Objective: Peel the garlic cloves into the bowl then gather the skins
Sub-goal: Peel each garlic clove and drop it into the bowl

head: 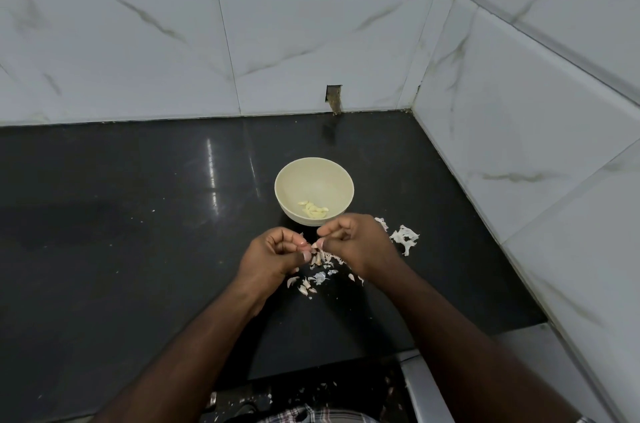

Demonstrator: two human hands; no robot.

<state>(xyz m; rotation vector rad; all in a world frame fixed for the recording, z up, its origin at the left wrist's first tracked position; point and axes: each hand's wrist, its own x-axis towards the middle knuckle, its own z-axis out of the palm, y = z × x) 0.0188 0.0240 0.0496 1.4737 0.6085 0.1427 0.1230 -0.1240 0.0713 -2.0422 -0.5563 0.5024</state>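
Observation:
A cream bowl (313,176) stands on the black countertop and holds several peeled garlic cloves (313,209). Just in front of it, my left hand (273,258) and my right hand (356,244) meet above the counter, fingers curled. Together they pinch a small garlic clove (314,246) between their fingertips. Loose papery skins and a few unpeeled cloves (320,270) lie scattered on the counter under and between my hands. A larger white clump of skin (405,239) lies to the right of my right hand.
The black countertop (138,214) runs left, with tiled walls behind and on the right (519,145). A small notch in the back tile (334,98) sits behind the bowl. The counter's front edge is near my forearms, with a few skins on the floor below (311,388).

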